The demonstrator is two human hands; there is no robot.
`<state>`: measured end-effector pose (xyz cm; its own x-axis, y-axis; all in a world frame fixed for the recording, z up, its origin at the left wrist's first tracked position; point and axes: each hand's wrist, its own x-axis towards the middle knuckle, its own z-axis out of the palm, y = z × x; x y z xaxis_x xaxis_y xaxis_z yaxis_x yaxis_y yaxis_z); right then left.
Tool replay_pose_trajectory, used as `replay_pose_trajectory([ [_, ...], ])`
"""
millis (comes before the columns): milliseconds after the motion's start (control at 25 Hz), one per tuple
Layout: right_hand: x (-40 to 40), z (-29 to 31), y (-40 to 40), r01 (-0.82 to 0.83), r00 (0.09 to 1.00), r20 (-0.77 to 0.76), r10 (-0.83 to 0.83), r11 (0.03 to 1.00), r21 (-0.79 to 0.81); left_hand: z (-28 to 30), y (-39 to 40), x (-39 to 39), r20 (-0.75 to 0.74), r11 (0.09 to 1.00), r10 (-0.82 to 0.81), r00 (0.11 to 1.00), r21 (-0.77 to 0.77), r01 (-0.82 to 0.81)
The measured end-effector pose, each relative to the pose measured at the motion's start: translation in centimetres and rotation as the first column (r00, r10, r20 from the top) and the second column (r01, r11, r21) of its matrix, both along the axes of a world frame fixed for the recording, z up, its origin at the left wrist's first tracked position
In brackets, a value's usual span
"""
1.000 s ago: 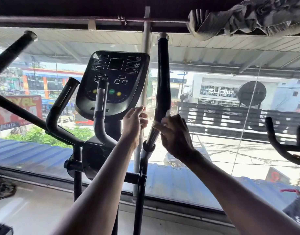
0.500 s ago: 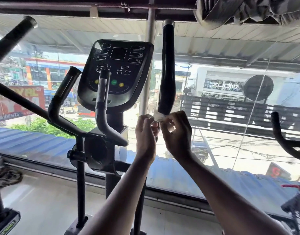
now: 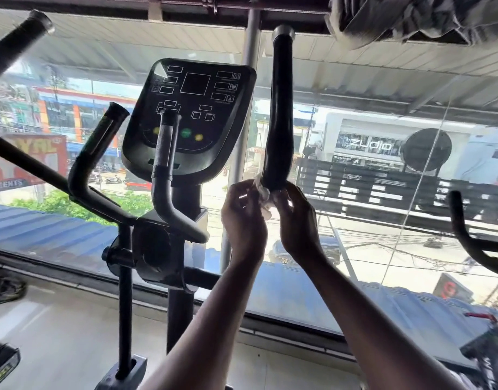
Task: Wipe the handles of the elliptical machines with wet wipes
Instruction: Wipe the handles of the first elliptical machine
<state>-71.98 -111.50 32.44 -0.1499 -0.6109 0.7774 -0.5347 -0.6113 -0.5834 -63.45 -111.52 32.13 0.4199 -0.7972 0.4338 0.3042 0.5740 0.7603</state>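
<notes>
both the left hand and right hand pinch a wet wipe (white) against the handle.

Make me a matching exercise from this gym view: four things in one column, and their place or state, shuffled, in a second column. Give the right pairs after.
Things
1. wet wipe
2. console
3. tall right handle
4. short curved handle

Places or states
A. rises in front of the console's lower half
B. pinched between the left hand and right hand
C. upright, its lower end meeting the wipe
D. dark panel with green and yellow buttons

Pairs: 1-B, 2-D, 3-C, 4-A
</notes>
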Motion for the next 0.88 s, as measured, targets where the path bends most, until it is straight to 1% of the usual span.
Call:
replay_pose_trajectory([
  [120, 0.0, -0.3, -0.1, 0.013, 1.0, -0.027, -0.013, 1.0, 0.004, -1.4, -1.5, 0.5, -0.005, 0.986, -0.083, 0.997, 0.143, 0.083],
  [160, -0.1, -0.4, 0.0, 0.005, 0.999, -0.035, -0.005, 1.0, 0.014, -1.7, -1.7, 0.6, -0.018, 0.983, -0.095, 0.995, 0.155, 0.096],
  [280, -0.4, -0.9, -0.4, -0.073, 0.996, -0.052, 0.074, 0.997, 0.019, -2.1, -2.0, -0.3, -0.069, 0.991, -0.082, 0.994, 0.098, 0.088],
  [320, -0.6, -1.1, -0.6, -0.079, 0.994, -0.071, 0.081, 0.997, 0.027, -2.4, -2.2, -0.6, -0.065, 0.992, -0.068, 0.996, 0.101, 0.074],
  [440, -0.9, -1.7, -1.1, -0.068, 0.989, -0.126, 0.08, 0.993, 0.095, -3.1, -3.0, -0.3, -0.009, 0.982, -0.033, 0.999, 0.187, 0.034],
  [480, -0.9, -2.0, -1.3, -0.072, 0.987, -0.132, 0.087, 0.991, 0.116, -3.3, -3.0, -0.2, -0.001, 0.985, -0.024, 1.0, 0.172, 0.023],
  [600, -1.0, -2.8, -1.9, -0.104, 0.987, -0.11, 0.12, 0.984, 0.142, -2.5, -1.8, -0.3, -0.004, 0.998, 0.019, 1.0, 0.061, -0.019],
  [640, -0.9, -2.9, -2.1, -0.109, 0.988, -0.099, 0.123, 0.985, 0.135, -2.8, -1.9, -0.4, 0.015, 0.996, 0.049, 0.999, 0.074, -0.05],
  [680, -0.8, -3.0, -2.1, -0.102, 0.988, -0.102, 0.113, 0.988, 0.114, -3.4, -2.6, -0.3, 0.036, 0.991, 0.051, 0.998, 0.126, -0.055],
  [720, -0.7, -3.1, -2.2, -0.086, 0.989, -0.112, 0.097, 0.991, 0.1, -4.2, -3.7, 0.0, 0.051, 0.979, 0.01, 0.999, 0.204, -0.021],
  [760, -0.6, -3.2, -2.1, -0.074, 0.989, -0.119, 0.086, 0.992, 0.101, -4.9, -4.3, 0.4, 0.052, 0.958, -0.08, 0.995, 0.28, 0.062],
  [800, -0.8, -3.6, -2.3, -0.065, 0.989, -0.127, 0.079, 0.992, 0.108, -5.4, -4.8, 0.8, 0.061, 0.947, -0.14, 0.988, 0.301, 0.115],
  [840, -0.9, -3.9, -2.4, -0.066, 0.987, -0.136, 0.081, 0.992, 0.108, -5.6, -5.0, 1.1, 0.082, 0.955, -0.149, 0.985, 0.269, 0.122],
  [880, -1.0, -4.1, -2.6, -0.076, 0.987, -0.135, 0.091, 0.991, 0.111, -5.3, -4.6, 1.3, 0.105, 0.974, -0.113, 0.988, 0.206, 0.089],
])
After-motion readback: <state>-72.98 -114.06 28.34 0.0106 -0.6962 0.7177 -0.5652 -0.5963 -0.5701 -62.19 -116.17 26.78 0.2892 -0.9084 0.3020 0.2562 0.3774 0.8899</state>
